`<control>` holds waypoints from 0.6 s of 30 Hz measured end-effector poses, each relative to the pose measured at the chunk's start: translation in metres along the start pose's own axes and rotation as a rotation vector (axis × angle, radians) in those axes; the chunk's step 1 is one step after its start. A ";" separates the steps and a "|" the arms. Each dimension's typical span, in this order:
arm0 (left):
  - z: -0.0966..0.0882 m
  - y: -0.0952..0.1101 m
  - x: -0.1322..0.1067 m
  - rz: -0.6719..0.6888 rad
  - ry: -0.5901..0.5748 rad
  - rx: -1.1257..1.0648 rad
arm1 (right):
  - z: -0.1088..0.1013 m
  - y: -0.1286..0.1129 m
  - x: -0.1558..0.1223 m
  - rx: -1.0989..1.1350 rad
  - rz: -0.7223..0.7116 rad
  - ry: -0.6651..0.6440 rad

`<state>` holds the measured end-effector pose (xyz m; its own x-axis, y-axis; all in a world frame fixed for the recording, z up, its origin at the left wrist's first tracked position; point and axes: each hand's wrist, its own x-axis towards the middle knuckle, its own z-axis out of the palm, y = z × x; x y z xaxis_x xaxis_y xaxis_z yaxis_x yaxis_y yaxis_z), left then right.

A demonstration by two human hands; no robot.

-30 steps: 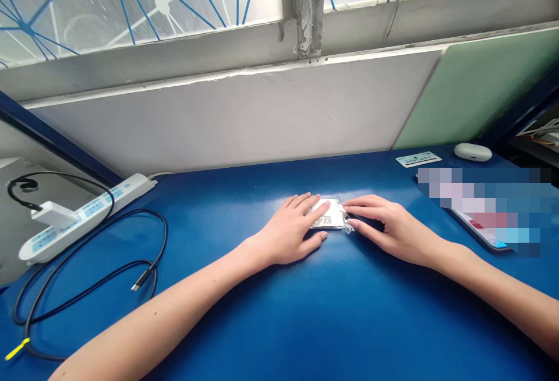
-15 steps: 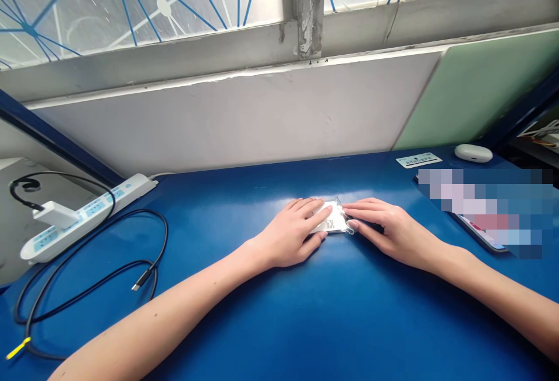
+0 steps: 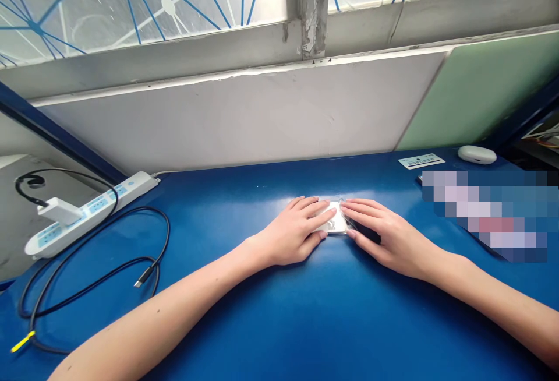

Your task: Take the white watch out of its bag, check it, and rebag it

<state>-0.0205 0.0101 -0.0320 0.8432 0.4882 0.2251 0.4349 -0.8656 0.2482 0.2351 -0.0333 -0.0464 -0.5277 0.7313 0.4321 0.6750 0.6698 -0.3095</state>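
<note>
A small flat white packet (image 3: 336,223) in what looks like clear plastic film lies on the blue table between my hands. A grey mark shows near its lower edge. My left hand (image 3: 294,232) rests palm down over the packet's left part, fingers spread and index finger across its top, so that side is hidden. At the packet's right edge, the fingertips and thumb of my right hand (image 3: 388,229) touch the clear film. Its fingers are stretched out, with a gap between them and the thumb.
On the left, a white power strip (image 3: 94,212) carries a plugged-in white charger (image 3: 60,211). A looped black cable (image 3: 94,296) lies in front. At the right are a printed card (image 3: 420,161), a white rounded case (image 3: 477,154) and a blurred-out device (image 3: 484,212). A wall panel (image 3: 262,124) stands behind.
My right fingers have shifted slightly left and flattened against the packet's right edge, where crumpled film stuck out before. My left hand stays almost where it was. The view has shifted slightly.
</note>
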 end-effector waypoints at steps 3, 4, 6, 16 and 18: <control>0.000 0.001 0.000 -0.019 0.008 0.015 | 0.000 -0.001 -0.001 -0.029 0.019 -0.048; 0.000 0.001 -0.001 -0.025 0.010 0.020 | 0.000 -0.002 -0.001 -0.046 0.019 -0.066; 0.000 0.001 -0.001 -0.035 0.007 0.027 | -0.001 -0.005 -0.003 -0.094 0.001 -0.101; 0.000 0.004 0.001 -0.023 -0.028 0.076 | -0.005 -0.012 -0.007 -0.244 -0.055 -0.184; -0.001 0.005 0.002 -0.014 -0.034 0.098 | -0.005 -0.010 -0.006 -0.224 -0.058 -0.182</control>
<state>-0.0171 0.0065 -0.0294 0.8465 0.4973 0.1899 0.4738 -0.8665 0.1572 0.2339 -0.0452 -0.0419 -0.6387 0.7174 0.2782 0.7276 0.6807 -0.0852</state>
